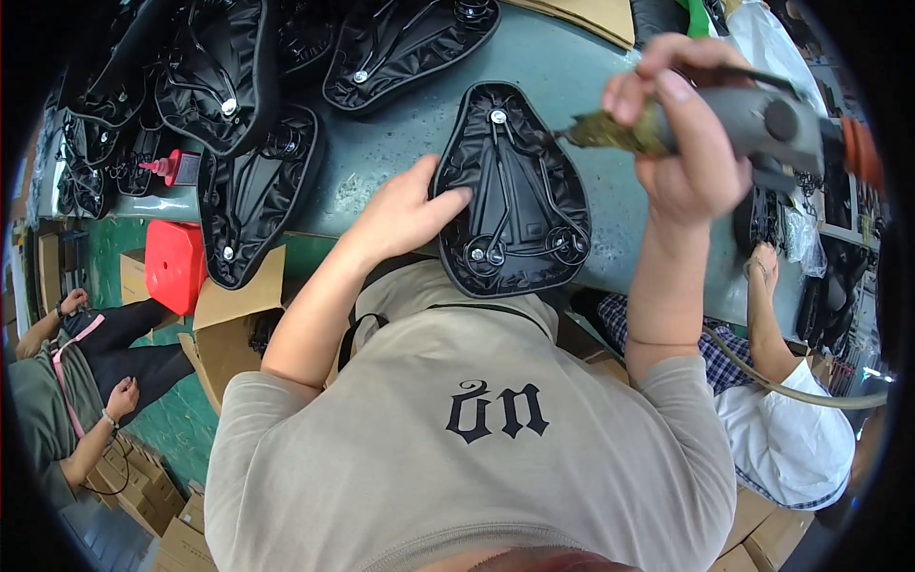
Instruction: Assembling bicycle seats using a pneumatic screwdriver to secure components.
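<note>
The black bike seat (515, 195) lay upside down on the tabletop (381, 138), right in front of the person, with its thin end pointing away. It sat between the two hands. The left hand (405, 214) held the seat's left edge, with its thumb over the rim; the other fingers were partly hidden. The right hand (694, 167) was closed around a gray power tool (734, 119), up above the tabletop and to the right of the seat. The tool's tip (564, 136) pointed left, near the thin end and its shiny bolt (498, 116), but it was not on the bolt. It looked like the step was working on the seat's bolts with the tool, though that was only a guess. The next move seemed to call for a still seat, with the tip put straight onto a bolt
</note>
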`<control>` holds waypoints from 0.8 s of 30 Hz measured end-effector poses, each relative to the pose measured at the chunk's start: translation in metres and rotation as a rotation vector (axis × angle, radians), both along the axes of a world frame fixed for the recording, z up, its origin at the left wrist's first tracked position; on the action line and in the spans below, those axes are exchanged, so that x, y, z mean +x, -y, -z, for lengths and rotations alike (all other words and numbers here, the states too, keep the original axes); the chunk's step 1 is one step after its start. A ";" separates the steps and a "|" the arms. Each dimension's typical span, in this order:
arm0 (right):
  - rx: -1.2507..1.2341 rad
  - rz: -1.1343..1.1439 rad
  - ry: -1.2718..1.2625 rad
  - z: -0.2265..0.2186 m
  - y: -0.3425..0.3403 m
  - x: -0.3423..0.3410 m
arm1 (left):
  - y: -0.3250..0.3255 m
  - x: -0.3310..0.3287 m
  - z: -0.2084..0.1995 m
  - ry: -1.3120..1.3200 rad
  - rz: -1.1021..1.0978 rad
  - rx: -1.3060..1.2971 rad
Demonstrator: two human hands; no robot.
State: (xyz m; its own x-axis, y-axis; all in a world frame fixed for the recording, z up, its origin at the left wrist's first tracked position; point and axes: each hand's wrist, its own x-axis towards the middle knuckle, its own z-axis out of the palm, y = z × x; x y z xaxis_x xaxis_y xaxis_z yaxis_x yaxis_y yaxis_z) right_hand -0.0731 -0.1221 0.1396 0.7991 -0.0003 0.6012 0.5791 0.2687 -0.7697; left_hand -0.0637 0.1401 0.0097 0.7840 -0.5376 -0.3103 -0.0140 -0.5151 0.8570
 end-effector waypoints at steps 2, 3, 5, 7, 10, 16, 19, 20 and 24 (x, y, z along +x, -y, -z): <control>-0.030 0.016 0.008 0.016 -0.006 0.022 | 0.010 -0.004 -0.003 0.028 -0.055 0.058; -0.051 0.029 0.004 0.011 -0.020 0.030 | 0.016 -0.004 -0.004 0.060 -0.094 0.118; 0.086 0.212 -0.224 0.010 -0.045 0.024 | 0.020 -0.002 0.008 0.052 -0.129 0.112; 0.015 0.155 -0.276 0.030 -0.039 0.040 | 0.020 -0.001 0.008 0.052 -0.101 0.124; 0.165 -0.149 0.100 0.058 -0.035 0.073 | 0.018 -0.001 0.008 0.065 -0.114 0.088; -0.156 0.214 -0.448 0.029 -0.061 0.082 | 0.014 0.003 0.008 0.062 -0.108 0.095; 0.480 -0.575 -0.038 0.085 -0.047 0.120 | 0.015 0.004 0.007 0.061 -0.098 0.078; 0.526 -0.567 -0.013 0.087 -0.051 0.120 | 0.015 0.004 0.008 0.066 -0.104 0.077; -0.140 -0.017 -0.302 0.050 -0.041 0.096 | 0.016 -0.002 0.014 0.110 -0.146 0.082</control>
State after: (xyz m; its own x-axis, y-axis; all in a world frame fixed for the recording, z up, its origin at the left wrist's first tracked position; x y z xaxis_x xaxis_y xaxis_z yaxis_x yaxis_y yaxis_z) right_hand 0.0225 -0.0806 0.0892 0.9406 0.0801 0.3300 0.3152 0.1560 -0.9361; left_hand -0.0655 0.1244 -0.0046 0.8835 -0.3921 -0.2562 -0.0253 -0.5861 0.8098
